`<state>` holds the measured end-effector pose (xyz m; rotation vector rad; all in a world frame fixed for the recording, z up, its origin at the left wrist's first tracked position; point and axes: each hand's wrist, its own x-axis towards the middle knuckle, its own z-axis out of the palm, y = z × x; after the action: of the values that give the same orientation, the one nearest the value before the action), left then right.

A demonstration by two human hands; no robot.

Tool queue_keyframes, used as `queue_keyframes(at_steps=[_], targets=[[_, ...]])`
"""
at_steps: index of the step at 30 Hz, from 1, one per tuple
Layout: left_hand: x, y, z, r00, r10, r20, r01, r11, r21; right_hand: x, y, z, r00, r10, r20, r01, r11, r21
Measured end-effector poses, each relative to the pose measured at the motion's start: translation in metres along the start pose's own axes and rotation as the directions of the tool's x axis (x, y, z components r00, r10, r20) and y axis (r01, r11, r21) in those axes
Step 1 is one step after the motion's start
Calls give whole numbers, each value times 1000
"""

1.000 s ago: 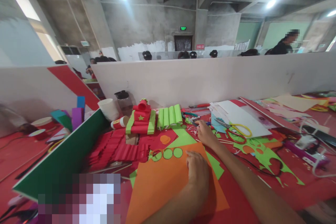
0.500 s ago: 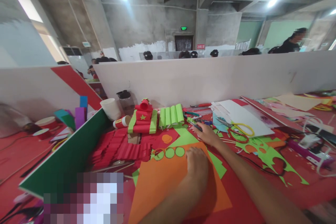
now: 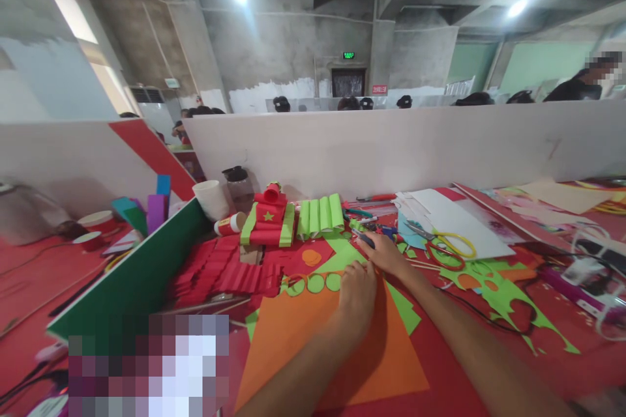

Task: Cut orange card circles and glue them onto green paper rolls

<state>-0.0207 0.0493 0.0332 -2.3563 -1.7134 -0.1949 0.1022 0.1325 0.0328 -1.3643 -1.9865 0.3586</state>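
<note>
A large orange sheet lies on the red table, with outlined circles showing green in a row along its far edge. My left hand rests on the sheet just right of those circles, its fingers bent down and their tips partly hidden. Just beyond it, my right hand is closed around a dark-handled tool, which points up and to the left. Green paper lies under the tool. Yellow-and-red-handled scissors are to the right of my right hand.
Folded red strips, a red-and-green paper model and green paper rolls stand behind and left. A green board slants at left. Cut green scraps and a cable lie right. A white partition runs behind.
My left hand has shifted slightly left and away from me, closer to my right hand. The right hand keeps hold of the tool. The camera view has turned slightly left.
</note>
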Motion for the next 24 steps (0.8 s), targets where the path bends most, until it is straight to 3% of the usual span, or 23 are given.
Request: queue_keyframes(at_steps=[11,13,17,19,24], targets=[[11,-8,-5,998,-22,-52,18,997,-74,2,2,-9,980,65,189,-121,945,305],[12,-7,-7,998,-34,-59,29,996,-80,0,2,-12,955,105,276,-203,912,356],[14,-8,-9,996,-57,-67,53,997,-62,-6,2,-18,854,168,492,-419,782,461],[13,-9,-10,996,-45,-79,41,998,-48,-7,4,-18,840,132,526,-420,772,478],[7,-7,-12,993,17,-119,-21,999,-32,-5,6,-17,877,92,472,-336,818,467]])
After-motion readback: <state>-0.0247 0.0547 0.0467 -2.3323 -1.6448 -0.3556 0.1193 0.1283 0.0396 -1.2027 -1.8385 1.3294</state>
